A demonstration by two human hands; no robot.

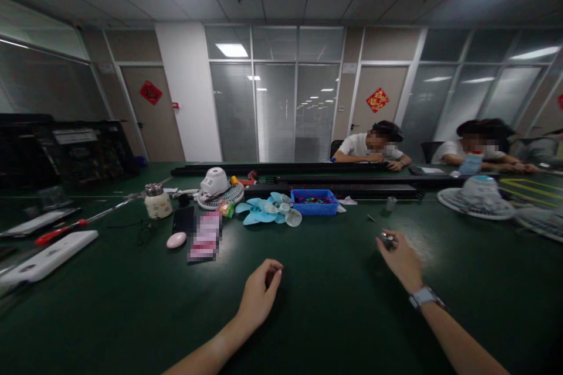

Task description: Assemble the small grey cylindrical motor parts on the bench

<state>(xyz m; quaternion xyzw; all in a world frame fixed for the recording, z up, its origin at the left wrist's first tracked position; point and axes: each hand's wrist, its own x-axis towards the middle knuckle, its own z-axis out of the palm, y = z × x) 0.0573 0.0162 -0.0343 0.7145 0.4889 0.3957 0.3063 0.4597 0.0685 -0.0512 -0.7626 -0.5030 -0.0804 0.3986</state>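
Observation:
My left hand point(260, 292) is closed in a pinch just above the green table; whatever its fingertips hold, if anything, is too small to make out. Farther right, my right hand point(402, 261), with a watch point(426, 296) on the wrist, is wrapped round a small shiny metal part point(387, 239), partly covered by the fingers. Beyond that hand lie a thin, short piece point(371, 218) and a small greyish cylinder point(391, 204). Light-blue fan blades point(264, 209) sit beside a blue bin point(314, 203) of small parts and wires.
At the left are a white fan head point(215, 183), a cream jar point(158, 202), a pink oval object point(176, 239), a red-handled screwdriver point(61, 232) and a white long case point(50, 256). Black rails point(334, 191) run across the back. A fan base point(477, 199) stands right; people sit opposite.

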